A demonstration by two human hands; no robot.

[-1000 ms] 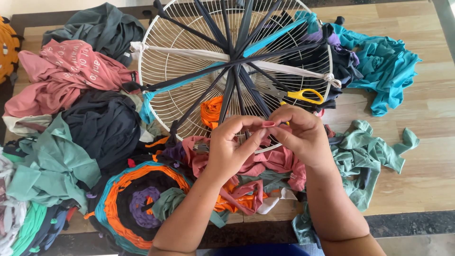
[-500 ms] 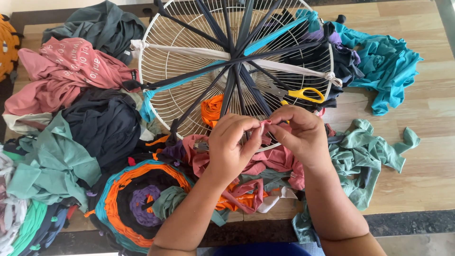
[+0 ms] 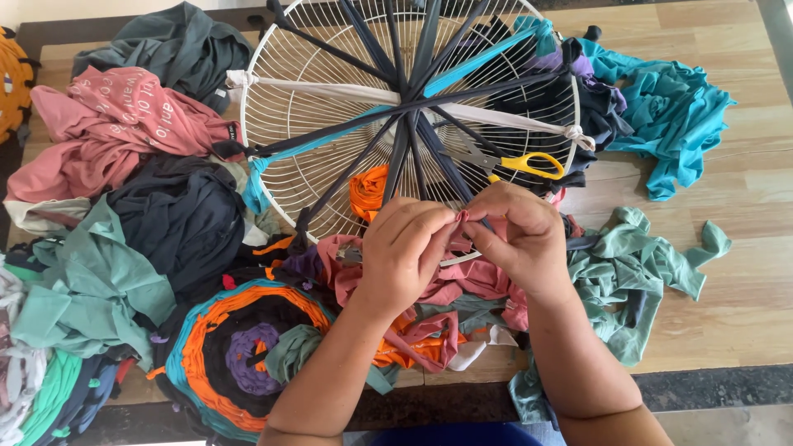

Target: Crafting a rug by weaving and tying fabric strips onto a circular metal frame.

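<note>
My left hand (image 3: 406, 252) and my right hand (image 3: 517, 235) meet over the near rim of a white wire fan guard (image 3: 281, 107). Both pinch a pink fabric strip (image 3: 457, 225) between thumb and fingers. Dark, teal and white fabric strips (image 3: 429, 95) are stretched across the guard like spokes from its centre. More pink strip (image 3: 462, 281) trails down below my hands. An orange fabric piece (image 3: 368, 192) lies under the guard near my left hand.
Yellow-handled scissors (image 3: 529, 163) rest on the guard's right side. A round woven rug (image 3: 239, 347) in orange, black, teal and purple lies near left. Heaps of pink (image 3: 107, 132), black (image 3: 178, 219), green (image 3: 91, 281) and teal (image 3: 673, 116) cloth surround the guard on the wooden table (image 3: 743, 248).
My hands have stayed at the guard's near rim, with the fingers shifting slightly on the pink strip. Nothing else has moved.
</note>
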